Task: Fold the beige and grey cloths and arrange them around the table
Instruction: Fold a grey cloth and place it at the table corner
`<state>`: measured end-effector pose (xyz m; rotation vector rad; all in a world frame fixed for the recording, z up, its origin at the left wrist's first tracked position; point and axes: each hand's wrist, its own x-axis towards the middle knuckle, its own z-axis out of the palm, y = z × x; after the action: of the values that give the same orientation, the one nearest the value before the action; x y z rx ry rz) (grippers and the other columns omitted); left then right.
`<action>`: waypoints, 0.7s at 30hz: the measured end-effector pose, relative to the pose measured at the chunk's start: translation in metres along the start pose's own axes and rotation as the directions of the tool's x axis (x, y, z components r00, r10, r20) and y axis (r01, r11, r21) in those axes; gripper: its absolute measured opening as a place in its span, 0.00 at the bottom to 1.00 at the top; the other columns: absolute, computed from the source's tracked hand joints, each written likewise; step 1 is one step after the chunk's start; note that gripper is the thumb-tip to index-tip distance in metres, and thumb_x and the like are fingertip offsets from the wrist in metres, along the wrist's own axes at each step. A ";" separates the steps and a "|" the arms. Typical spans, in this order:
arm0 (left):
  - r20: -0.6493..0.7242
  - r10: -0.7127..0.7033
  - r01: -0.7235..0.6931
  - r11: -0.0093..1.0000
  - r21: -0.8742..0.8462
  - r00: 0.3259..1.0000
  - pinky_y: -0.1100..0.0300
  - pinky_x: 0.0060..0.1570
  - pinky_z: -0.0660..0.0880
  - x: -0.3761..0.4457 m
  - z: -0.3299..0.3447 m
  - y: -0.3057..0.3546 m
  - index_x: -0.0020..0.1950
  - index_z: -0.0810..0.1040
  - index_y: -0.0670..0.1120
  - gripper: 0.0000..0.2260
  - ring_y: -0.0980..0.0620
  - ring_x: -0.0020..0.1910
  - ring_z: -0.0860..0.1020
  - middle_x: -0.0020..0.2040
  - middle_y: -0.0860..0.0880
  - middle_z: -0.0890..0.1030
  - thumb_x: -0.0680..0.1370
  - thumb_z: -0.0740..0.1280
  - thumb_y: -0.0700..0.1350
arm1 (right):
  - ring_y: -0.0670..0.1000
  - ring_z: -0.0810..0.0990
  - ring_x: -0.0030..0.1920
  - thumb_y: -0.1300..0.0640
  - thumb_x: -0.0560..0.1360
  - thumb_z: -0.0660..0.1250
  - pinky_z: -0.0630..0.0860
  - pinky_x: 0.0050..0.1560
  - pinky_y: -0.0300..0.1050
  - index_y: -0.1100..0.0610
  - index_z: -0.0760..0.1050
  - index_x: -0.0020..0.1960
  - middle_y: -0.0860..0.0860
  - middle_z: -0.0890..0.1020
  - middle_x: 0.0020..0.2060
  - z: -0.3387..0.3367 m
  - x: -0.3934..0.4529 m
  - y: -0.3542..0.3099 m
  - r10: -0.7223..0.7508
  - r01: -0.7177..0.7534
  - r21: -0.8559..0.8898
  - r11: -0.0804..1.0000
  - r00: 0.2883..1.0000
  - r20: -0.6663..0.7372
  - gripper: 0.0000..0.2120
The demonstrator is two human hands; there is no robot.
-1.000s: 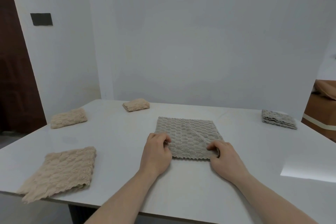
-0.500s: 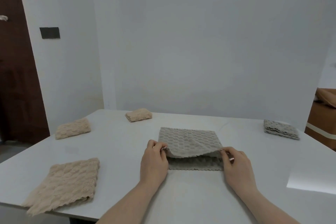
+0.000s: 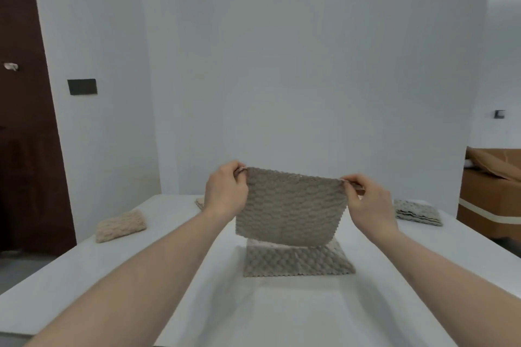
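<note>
Left hand [image 3: 225, 194] and right hand [image 3: 366, 203] each pinch a top corner of the grey cloth [image 3: 290, 205], lifted above the table [image 3: 282, 315] middle with its lower part still lying on the top. It hangs in front of the far edge, and the left wrist hides most of a beige cloth [image 3: 199, 202] there. A folded beige cloth [image 3: 121, 225] sits by the left edge, a folded grey stack [image 3: 417, 213] by the far right corner; a cardboard box [image 3: 490, 191] beyond is cut off.

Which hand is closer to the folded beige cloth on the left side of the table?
The left hand. It holds a top corner of the grey cloth, on the side toward the folded beige cloth. The right hand holds the opposite corner, farther away.
</note>
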<state>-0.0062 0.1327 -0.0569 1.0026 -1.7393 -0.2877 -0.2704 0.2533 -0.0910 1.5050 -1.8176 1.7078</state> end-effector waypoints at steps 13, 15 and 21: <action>0.268 -0.038 -0.020 0.977 0.211 0.963 0.56 0.45 0.77 0.000 -0.092 0.063 0.42 0.81 0.52 0.08 0.50 0.45 0.80 0.41 0.53 0.82 0.79 0.64 0.48 | 0.48 0.79 0.41 0.49 0.78 0.68 0.76 0.44 0.47 0.48 0.81 0.47 0.44 0.82 0.39 -0.072 0.016 -0.073 -0.035 0.044 -0.163 0.986 0.998 0.061 0.05; 0.305 -0.088 0.016 0.973 0.232 0.948 0.56 0.45 0.78 -0.004 -0.086 0.056 0.41 0.81 0.50 0.08 0.49 0.44 0.80 0.40 0.52 0.83 0.78 0.65 0.49 | 0.48 0.79 0.42 0.47 0.78 0.68 0.77 0.45 0.48 0.48 0.81 0.46 0.44 0.82 0.39 -0.069 0.013 -0.059 0.015 0.020 -0.243 0.970 0.989 0.144 0.06; 0.491 -0.254 0.055 0.922 0.383 0.833 0.59 0.41 0.76 -0.021 -0.046 0.017 0.32 0.80 0.48 0.13 0.53 0.38 0.79 0.34 0.54 0.81 0.75 0.71 0.50 | 0.48 0.80 0.44 0.46 0.77 0.70 0.77 0.45 0.46 0.46 0.82 0.44 0.43 0.82 0.40 -0.045 -0.009 -0.006 0.146 -0.023 -0.388 0.921 0.946 0.290 0.06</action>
<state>0.0279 0.1710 -0.0417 1.4347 -2.2740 -0.3952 -0.2822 0.2972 -0.0807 1.6083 -2.2437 1.0936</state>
